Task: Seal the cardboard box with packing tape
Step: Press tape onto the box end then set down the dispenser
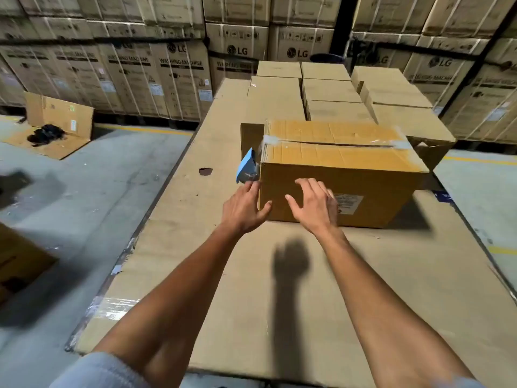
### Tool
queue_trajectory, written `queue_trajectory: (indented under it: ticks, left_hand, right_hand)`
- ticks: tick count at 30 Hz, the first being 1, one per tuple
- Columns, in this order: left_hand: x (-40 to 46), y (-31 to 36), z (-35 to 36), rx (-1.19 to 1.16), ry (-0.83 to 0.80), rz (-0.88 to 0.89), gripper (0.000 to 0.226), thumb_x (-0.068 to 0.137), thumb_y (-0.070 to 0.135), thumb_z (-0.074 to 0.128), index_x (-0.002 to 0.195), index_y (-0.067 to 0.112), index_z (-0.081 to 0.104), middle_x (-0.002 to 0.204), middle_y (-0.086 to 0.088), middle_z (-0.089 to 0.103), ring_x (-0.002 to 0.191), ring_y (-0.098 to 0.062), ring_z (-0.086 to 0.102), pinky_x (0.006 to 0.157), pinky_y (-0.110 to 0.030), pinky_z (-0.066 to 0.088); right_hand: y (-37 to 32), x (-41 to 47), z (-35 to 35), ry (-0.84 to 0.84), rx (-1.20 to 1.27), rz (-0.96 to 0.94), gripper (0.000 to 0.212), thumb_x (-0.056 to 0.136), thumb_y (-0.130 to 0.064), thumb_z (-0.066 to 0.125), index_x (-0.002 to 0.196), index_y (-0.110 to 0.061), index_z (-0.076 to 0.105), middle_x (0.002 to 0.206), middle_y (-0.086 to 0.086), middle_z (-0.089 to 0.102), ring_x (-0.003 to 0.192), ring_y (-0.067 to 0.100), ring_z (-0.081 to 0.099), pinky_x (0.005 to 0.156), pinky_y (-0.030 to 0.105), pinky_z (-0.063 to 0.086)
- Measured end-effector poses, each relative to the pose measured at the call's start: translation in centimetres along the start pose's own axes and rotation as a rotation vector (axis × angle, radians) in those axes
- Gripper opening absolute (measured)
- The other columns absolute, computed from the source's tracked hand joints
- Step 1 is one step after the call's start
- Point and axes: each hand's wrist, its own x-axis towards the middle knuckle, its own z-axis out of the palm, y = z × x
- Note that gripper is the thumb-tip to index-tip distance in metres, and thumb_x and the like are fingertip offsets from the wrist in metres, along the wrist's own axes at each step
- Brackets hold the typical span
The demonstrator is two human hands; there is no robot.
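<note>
Hands both unclenched: left hand [246,207] steadies the corner of the cardboard box [341,175] near the blue tape dispenser [246,166], right hand [314,204] presses its front, grasping nothing.

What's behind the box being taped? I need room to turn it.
Behind the box stand rows of smaller closed cartons, one open-flapped. Their lower parts and the surface between are hidden.

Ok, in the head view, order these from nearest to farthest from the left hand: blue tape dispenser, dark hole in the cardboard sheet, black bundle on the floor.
1. Blue tape dispenser: just above the left hand, against the box's left end.
2. Dark hole: farther left, in the cardboard sheet.
3. Black bundle: far left, on flattened cardboard on the floor.
</note>
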Motion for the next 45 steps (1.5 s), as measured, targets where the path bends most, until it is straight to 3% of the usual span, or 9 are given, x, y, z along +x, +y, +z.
queue_trajectory:
  ticks: [4,11,14,16,22,30,38,42,45]
  left_hand:
    - [3.6,-0.6,-1.1,-0.04,0.007,0.002,0.069,0.099,0.063,0.055,0.157,0.028,0.039,0.147,0.001,0.058,0.131,-0.023,0.061,0.085,-0.049,0.063]
    - [7.5,-2.7,-0.5,-0.104,0.0,0.122,0.07,0.098,0.041,0.073,0.154,0.022,0.037,0.157,-0.003,0.049,0.127,-0.024,0.064,0.086,-0.04,0.064]
    - [8.6,-3.4,-0.2,-0.198,-0.022,0.148,0.079,0.097,0.036,0.075,0.162,0.021,0.033,0.157,-0.006,0.049,0.124,-0.025,0.066,0.093,-0.044,0.064]
    - [8.9,-3.8,0.1,-0.23,-0.007,0.187,0.072,0.098,0.031,0.074,0.161,0.019,0.041,0.158,-0.007,0.049,0.131,-0.028,0.062,0.103,-0.048,0.061]
    - [8.1,-4.2,0.2,-0.299,0.006,0.201,0.063,0.096,0.023,0.074,0.156,0.017,0.054,0.154,-0.006,0.055,0.138,-0.027,0.058,0.109,-0.042,0.057]
    - [4.1,-1.6,-0.3,-0.413,-0.038,0.332,0.053,0.094,0.03,0.062,0.146,0.022,0.065,0.14,-0.004,0.061,0.12,-0.024,0.067,0.096,-0.046,0.063]
    - [0.7,0.7,0.8,-0.452,-0.07,0.5,0.052,0.099,0.025,0.068,0.15,0.02,0.063,0.143,-0.009,0.059,0.11,-0.028,0.07,0.092,-0.04,0.064]
    - [-0.2,1.4,0.9,-0.402,-0.121,0.647,0.06,0.093,0.02,0.066,0.153,0.02,0.058,0.147,-0.009,0.059,0.127,-0.03,0.062,0.096,-0.042,0.061]
    - [0.0,0.6,1.0,-0.23,-0.035,0.729,0.068,0.089,0.029,0.07,0.155,0.019,0.053,0.153,-0.011,0.056,0.137,-0.033,0.054,0.109,-0.05,0.052]
  right_hand:
    - [-1.0,3.8,0.4,0.025,-0.003,-0.004,0.049,0.094,-0.053,0.063,0.133,-0.023,0.062,0.131,0.0,0.065,0.119,0.021,0.061,0.096,0.043,0.053]
    - [-2.7,7.3,3.0,-0.087,-0.072,0.033,0.069,0.094,-0.052,0.066,0.152,-0.02,0.049,0.156,0.006,0.051,0.143,0.025,0.048,0.119,0.05,0.039]
    - [-3.3,7.4,3.8,-0.12,-0.106,0.041,0.065,0.096,-0.051,0.061,0.153,-0.022,0.049,0.158,0.005,0.049,0.146,0.025,0.045,0.124,0.052,0.032]
    - [-3.6,7.1,4.1,-0.101,-0.129,0.052,0.06,0.099,-0.051,0.054,0.153,-0.024,0.049,0.159,0.003,0.049,0.148,0.023,0.044,0.125,0.052,0.03]
    - [-4.7,7.0,3.4,-0.087,-0.074,0.11,0.048,0.106,-0.045,0.038,0.146,-0.025,0.057,0.152,0.0,0.056,0.143,0.019,0.049,0.125,0.049,0.032]
    - [-3.9,2.4,-0.3,-0.039,-0.115,0.171,0.05,0.097,-0.057,0.046,0.13,-0.021,0.058,0.133,0.001,0.062,0.123,0.022,0.057,0.112,0.044,0.043]
    - [-1.4,-1.1,-3.5,-0.127,-0.145,0.131,0.064,0.082,-0.061,0.059,0.132,-0.022,0.055,0.133,-0.003,0.057,0.124,0.018,0.055,0.111,0.042,0.046]
    - [-0.3,-3.3,-4.8,-0.091,-0.167,0.164,0.062,0.082,-0.058,0.063,0.13,-0.021,0.055,0.13,-0.002,0.057,0.122,0.018,0.055,0.11,0.041,0.046]
    - [-0.3,-4.2,-5.4,-0.076,-0.169,0.19,0.06,0.081,-0.053,0.065,0.13,-0.019,0.055,0.129,0.0,0.056,0.119,0.019,0.056,0.109,0.042,0.046]
